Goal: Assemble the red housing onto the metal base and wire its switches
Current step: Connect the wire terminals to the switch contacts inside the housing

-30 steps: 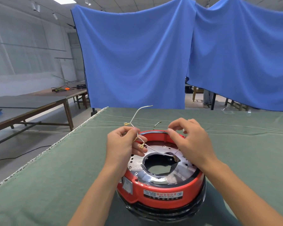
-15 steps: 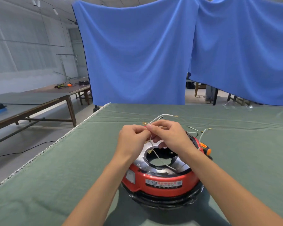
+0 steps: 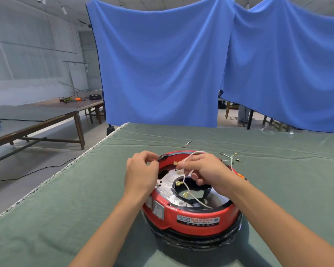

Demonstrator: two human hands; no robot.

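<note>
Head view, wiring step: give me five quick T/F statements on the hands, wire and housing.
1. The right hand pinches a white wire above the red housing. True.
2. The left hand lies flat on the green table cover. False: it is raised at the housing's far-left rim, fingers curled.
3. A white rocker switch sits in the housing's near-left wall. True.
4. The wire's brass terminals are all plugged in. False: several hang free over the centre opening.
5. The housing is blue. False: it is red, with a metal plate inside; the blue is the hanging cloth behind.
</note>
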